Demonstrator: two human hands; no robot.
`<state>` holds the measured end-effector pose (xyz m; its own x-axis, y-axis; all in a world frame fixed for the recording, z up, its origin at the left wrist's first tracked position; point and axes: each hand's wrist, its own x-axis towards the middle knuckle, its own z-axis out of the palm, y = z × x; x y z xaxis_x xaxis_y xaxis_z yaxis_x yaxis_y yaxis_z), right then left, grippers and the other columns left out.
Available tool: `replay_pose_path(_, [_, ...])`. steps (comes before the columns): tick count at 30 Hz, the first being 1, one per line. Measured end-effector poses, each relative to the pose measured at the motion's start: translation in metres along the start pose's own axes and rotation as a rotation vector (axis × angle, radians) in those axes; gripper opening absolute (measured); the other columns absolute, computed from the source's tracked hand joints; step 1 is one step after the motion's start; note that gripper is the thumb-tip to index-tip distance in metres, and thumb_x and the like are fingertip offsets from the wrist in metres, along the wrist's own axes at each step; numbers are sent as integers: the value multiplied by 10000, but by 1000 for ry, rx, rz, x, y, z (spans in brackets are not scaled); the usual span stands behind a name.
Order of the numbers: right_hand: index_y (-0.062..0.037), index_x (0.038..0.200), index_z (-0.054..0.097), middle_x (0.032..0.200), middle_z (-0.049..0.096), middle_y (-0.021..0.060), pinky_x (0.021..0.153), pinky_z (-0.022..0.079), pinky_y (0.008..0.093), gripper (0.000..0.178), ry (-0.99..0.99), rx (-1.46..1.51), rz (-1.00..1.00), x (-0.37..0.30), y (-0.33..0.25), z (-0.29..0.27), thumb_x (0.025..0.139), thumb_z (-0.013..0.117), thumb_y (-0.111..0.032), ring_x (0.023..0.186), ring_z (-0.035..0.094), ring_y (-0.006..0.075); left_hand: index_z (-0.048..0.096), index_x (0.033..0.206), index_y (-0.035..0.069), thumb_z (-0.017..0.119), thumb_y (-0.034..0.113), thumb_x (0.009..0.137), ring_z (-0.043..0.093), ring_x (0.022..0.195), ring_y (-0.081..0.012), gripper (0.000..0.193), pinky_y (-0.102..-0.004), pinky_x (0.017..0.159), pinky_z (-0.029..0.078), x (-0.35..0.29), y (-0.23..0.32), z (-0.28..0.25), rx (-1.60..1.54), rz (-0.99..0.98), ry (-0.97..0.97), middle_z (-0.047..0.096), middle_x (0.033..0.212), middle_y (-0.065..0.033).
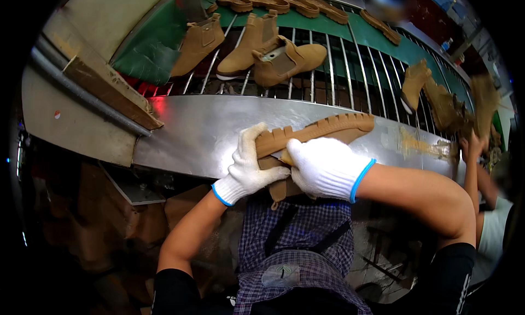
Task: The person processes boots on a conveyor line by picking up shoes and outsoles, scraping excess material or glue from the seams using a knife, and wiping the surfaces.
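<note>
A tan ankle boot [350,134] lies on its side before me, its thick, ridged brown sole [320,130] turned toward the far side. Around the heel end of the sole closes my left hand [247,162], in a white knit glove with a blue cuff. My right hand [328,167], gloved alike, is closed against the side of the boot. Between its thumb and fingers a small yellowish piece [286,157] shows, pointing at the seam between sole and upper; its full shape is hidden. The boot's shaft, with a pull loop [274,205], hangs toward my checked apron.
A metal ledge [186,131] runs under the boot. Beyond it, several tan boots [246,47] stand or lie on a metal roller rack [350,68]. Loose brown soles [295,6] line a green belt [372,36] behind. At right, another person's hand [474,145] holds a boot.
</note>
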<state>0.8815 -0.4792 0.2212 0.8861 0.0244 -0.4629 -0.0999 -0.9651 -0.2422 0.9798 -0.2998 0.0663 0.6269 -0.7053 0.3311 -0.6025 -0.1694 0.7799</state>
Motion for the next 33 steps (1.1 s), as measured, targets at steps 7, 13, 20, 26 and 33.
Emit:
replay_pose_path(7, [41, 1079, 645, 720, 633, 79, 515, 511, 355, 335, -146, 1210, 357, 10, -24, 27, 963, 687, -271, 580, 605, 182, 294, 1597, -22, 1023, 317, 641, 608, 1292, -403, 1249, -467, 1118, 521, 12, -6, -1, -32, 60, 32, 515, 1428, -262])
replay_pose_path(13, [18, 1074, 571, 804, 730, 213, 697, 608, 482, 306, -41, 465, 168, -3, -10, 5, 975, 644, -263, 709, 736, 382, 451, 1456, -1, 1013, 265, 631, 647, 1192, -359, 1034, -457, 1037, 562, 11, -3, 4, -86, 146, 81, 559, 1352, -225])
replay_pose_path(20, [-7, 1269, 589, 790, 705, 176, 624, 612, 430, 433, 233, 184, 307, -89, 18, 28, 1016, 688, -343, 668, 730, 279, 465, 1414, -36, 1004, 377, 684, 644, 1178, -352, 998, -473, 1013, 564, 1, -15, 18, -60, 363, 210, 563, 1370, -241])
replay_pose_path(26, [-20, 1062, 553, 718, 670, 192, 548, 546, 449, 392, 358, 168, 122, -53, 7, 68, 1066, 662, -396, 619, 696, 356, 447, 1441, -32, 991, 386, 712, 614, 1215, -402, 1001, -503, 1043, 535, 0, -5, 22, -44, 313, 177, 549, 1386, -255])
replay_pose_path(33, [-28, 1080, 574, 729, 692, 188, 573, 560, 469, 410, 362, 159, 84, -91, 46, 69, 1062, 644, -432, 595, 680, 368, 469, 1461, -43, 990, 383, 706, 583, 1313, -424, 1012, -499, 1103, 521, 3, 18, -3, 194, 304, 146, 555, 1414, -275])
